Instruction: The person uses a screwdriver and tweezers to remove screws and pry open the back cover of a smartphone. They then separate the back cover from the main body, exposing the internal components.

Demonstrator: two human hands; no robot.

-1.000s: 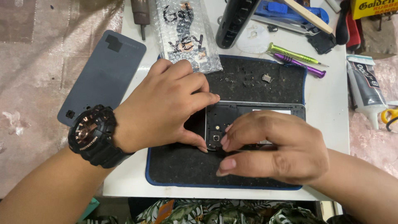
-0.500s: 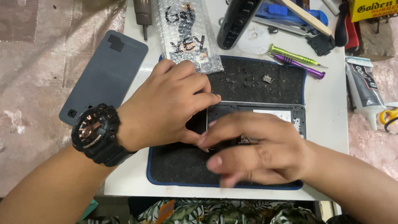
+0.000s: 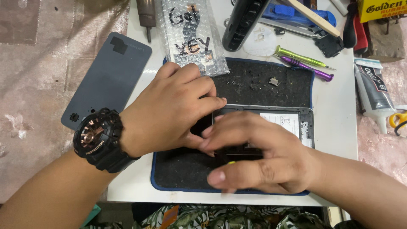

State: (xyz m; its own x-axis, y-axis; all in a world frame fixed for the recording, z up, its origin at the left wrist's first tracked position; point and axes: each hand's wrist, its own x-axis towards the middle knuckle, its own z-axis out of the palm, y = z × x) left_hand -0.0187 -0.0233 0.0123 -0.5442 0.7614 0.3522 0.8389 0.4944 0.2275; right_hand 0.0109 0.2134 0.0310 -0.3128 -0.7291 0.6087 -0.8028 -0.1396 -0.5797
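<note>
- The work in hand seems to be a repair on an opened phone (image 3: 292, 123), which lies with its back removed on the black work mat (image 3: 263, 85) on the white table (image 3: 339, 127).
- The left hand (image 3: 169, 110), with a black watch (image 3: 99, 138) at the wrist, rests palm down on the left end of the phone; its fingers (image 3: 207, 103) are curled together and press on the frame to hold it.
- The right hand (image 3: 263, 163) covers the lower middle of the phone, fingers bent close together; a small yellow tip shows under it, but I cannot tell what it pinches.
- I judge that the next move needs a fine, steady touch, because the parts are small.
- The grey back cover (image 3: 106, 78) lies apart on the left.
</note>
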